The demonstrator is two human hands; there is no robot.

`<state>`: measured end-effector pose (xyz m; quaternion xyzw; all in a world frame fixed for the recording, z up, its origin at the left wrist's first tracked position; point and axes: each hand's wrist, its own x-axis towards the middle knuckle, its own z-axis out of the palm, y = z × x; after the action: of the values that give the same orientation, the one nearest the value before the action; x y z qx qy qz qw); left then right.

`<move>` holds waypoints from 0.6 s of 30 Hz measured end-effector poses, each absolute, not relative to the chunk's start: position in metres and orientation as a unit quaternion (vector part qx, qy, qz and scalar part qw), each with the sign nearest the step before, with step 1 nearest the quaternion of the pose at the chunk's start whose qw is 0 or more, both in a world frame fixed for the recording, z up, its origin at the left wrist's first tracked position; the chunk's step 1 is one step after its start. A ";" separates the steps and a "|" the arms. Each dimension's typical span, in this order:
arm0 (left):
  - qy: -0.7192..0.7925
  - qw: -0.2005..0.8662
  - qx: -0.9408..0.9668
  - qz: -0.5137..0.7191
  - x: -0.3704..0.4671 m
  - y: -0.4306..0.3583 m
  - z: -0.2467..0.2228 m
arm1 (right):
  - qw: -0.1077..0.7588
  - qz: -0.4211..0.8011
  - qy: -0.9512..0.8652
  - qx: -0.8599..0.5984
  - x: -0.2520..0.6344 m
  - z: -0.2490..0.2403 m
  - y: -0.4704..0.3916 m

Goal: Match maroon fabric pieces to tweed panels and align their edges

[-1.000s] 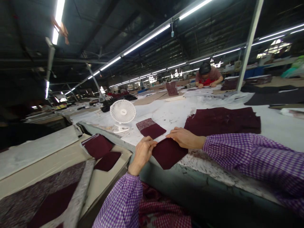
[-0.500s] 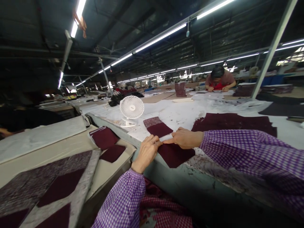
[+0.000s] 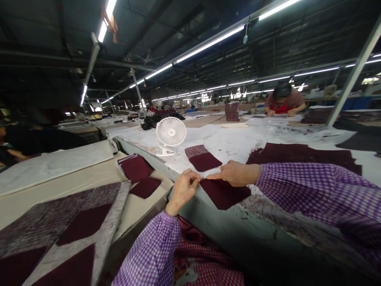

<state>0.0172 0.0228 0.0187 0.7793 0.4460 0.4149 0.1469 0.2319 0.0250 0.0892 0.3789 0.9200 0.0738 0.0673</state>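
A dark maroon fabric piece (image 3: pixel 224 195) lies at the front edge of the white-covered table, its near corner over the edge. My left hand (image 3: pixel 184 188) is closed in a pinch at the piece's left corner; what lies between the fingertips is too small to make out. My right hand (image 3: pixel 233 173) presses on the top edge of the same piece, index finger stretched out toward the left fingertips, the other fingers curled. Just beyond the hands is a second piece (image 3: pixel 205 162), maroon with a speckled band.
A white fan (image 3: pixel 171 132) stands beyond my hands. Stacked maroon fabric (image 3: pixel 300 157) lies at the right. On the left table are a maroon pile (image 3: pixel 135 168), a single piece (image 3: pixel 145 187) and speckled sheets (image 3: pixel 56 214). A person (image 3: pixel 284 99) bends over the far table.
My left fingertips have drawn slightly away from my right hand, into a tighter pinch. The right index finger still points along the fabric's edge. The whole view has shifted a little.
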 end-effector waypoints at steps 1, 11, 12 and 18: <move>0.449 0.146 0.778 0.415 0.019 0.022 0.019 | 0.072 0.078 0.919 0.379 0.232 0.090 0.025; 0.449 0.084 0.780 0.429 -0.001 0.024 0.005 | 0.134 0.091 0.907 0.390 0.216 0.102 0.014; 0.454 0.085 0.774 0.433 -0.004 0.024 0.004 | 0.129 0.104 0.908 0.385 0.215 0.101 0.013; 0.455 0.092 0.764 0.448 0.008 0.020 0.005 | 0.099 0.139 0.914 0.369 0.218 0.092 0.010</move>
<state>0.0077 0.0202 0.0053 0.7642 0.4546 0.4481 0.0922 0.2181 0.0098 0.0915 0.3686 0.9138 0.1392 0.0986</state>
